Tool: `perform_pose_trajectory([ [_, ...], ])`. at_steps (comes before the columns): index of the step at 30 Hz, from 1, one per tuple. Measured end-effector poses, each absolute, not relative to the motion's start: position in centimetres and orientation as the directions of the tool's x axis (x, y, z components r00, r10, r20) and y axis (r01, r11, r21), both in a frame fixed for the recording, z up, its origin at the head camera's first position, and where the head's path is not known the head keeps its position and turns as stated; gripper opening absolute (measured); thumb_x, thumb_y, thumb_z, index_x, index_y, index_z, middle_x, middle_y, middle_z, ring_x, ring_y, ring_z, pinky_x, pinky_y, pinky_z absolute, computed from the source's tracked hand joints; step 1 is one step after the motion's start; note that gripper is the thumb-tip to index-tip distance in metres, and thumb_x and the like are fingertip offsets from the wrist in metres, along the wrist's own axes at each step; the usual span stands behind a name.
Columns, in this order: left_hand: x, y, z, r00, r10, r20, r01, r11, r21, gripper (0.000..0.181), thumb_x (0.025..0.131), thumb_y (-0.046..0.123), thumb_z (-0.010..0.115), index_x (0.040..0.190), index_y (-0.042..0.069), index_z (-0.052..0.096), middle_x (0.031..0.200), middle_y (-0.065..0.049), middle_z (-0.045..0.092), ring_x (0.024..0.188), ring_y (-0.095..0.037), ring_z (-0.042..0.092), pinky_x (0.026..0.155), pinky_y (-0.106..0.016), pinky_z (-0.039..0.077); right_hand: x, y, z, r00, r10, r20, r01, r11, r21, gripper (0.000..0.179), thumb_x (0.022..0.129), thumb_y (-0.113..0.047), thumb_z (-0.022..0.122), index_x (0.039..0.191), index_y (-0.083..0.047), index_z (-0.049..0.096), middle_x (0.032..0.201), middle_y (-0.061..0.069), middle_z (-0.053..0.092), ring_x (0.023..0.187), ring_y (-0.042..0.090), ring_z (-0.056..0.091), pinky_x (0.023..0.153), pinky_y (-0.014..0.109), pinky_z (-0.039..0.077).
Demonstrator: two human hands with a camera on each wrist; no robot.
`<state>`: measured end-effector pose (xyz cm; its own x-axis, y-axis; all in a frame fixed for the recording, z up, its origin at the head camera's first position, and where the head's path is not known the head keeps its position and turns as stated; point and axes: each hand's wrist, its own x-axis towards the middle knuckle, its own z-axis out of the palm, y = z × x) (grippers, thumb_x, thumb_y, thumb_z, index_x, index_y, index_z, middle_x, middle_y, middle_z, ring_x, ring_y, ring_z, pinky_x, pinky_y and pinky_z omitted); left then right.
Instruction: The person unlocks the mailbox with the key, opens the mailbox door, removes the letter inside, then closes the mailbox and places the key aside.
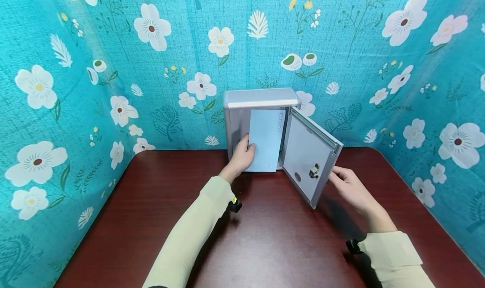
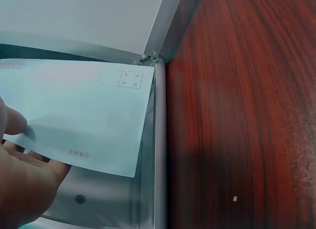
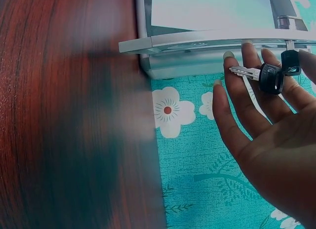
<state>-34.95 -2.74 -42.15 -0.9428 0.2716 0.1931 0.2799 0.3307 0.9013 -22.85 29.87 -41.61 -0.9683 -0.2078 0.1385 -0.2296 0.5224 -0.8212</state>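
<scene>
The left hand (image 1: 242, 155) is pinching the envelope (image 1: 265, 140) by one long edge, thumb lying on the front, the other fingers passing behind the paper and mostly hiding from the head view. The envelope is standing upright at the mouth of the box (image 1: 261, 95), covering much of its interior; how deep it is reaching, I cannot tell. Its smooth, pale paper is showing small printed squares, while the print near its lower end is looking too faint to read.

The box is gleaming in grey metal with rounded corners. Its flat door (image 1: 303, 149) is swinging out at the box's right, showing a metal lock (image 1: 314, 171) on the inner face. Outside that door, the right hand (image 1: 350, 189) is extending its fingers, slightly spread and bent; its thumb is running out of the right wrist view beside a black-headed key (image 3: 291, 62), and whether it is pinching that, I cannot tell. A second key (image 3: 271, 79) is dangling before the fingers.

Beneath the box, the wood-grained tabletop (image 1: 242, 246) is shining; behind it, flowered cloth (image 1: 182, 39) is hanging.
</scene>
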Motion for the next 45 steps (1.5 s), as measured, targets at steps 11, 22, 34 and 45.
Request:
perform_pose_trajectory([
  [11, -33.8, -3.0, -41.9, -0.918, 0.320, 0.232, 0.334, 0.314, 0.889, 0.047, 0.112, 0.017, 0.037, 0.158, 0.011, 0.034, 0.161, -0.009, 0.038, 0.152, -0.021, 0.028, 0.121, -0.044, 0.031, -22.9, 29.8, -41.5, -0.970, -0.191, 0.147, -0.229, 0.536, -0.813, 0.046, 0.111, -0.037, 0.043, 0.142, -0.007, 0.062, 0.134, 0.014, 0.066, 0.111, -0.001, 0.061, 0.099, 0.043, 0.052],
  [22, -32.6, -3.8, -41.7, -0.920, 0.342, 0.189, 0.300, 0.307, 0.903, 0.057, 0.112, 0.017, 0.038, 0.164, 0.008, 0.017, 0.170, -0.009, 0.020, 0.156, -0.020, 0.014, 0.124, -0.042, 0.023, -23.0, 29.6, -41.7, -0.968, -0.198, 0.155, -0.237, 0.522, -0.819, 0.045, 0.111, -0.035, 0.044, 0.140, -0.007, 0.063, 0.130, 0.015, 0.068, 0.107, 0.003, 0.063, 0.089, 0.023, 0.052],
  [34, -31.8, -5.2, -41.4, -0.900, 0.328, 0.287, 0.410, 0.413, 0.813, 0.045, 0.109, 0.013, 0.040, 0.154, 0.009, 0.042, 0.153, -0.011, 0.051, 0.143, -0.020, 0.044, 0.116, -0.042, 0.039, -23.2, 29.7, -42.0, -0.965, -0.213, 0.155, -0.245, 0.513, -0.822, 0.045, 0.112, -0.034, 0.043, 0.143, -0.007, 0.061, 0.132, 0.015, 0.067, 0.107, 0.002, 0.064, 0.090, 0.031, 0.055],
  [45, -30.5, -6.5, -41.3, -0.826, 0.400, 0.397, 0.563, 0.629, 0.537, 0.040, 0.108, 0.012, 0.039, 0.147, 0.014, 0.052, 0.127, -0.009, 0.069, 0.099, -0.020, 0.068, 0.076, -0.040, 0.054, -23.3, 29.8, -42.0, -0.961, -0.217, 0.169, -0.258, 0.500, -0.826, 0.043, 0.112, -0.033, 0.044, 0.141, -0.008, 0.062, 0.128, 0.011, 0.069, 0.106, 0.004, 0.065, 0.090, 0.029, 0.055],
])
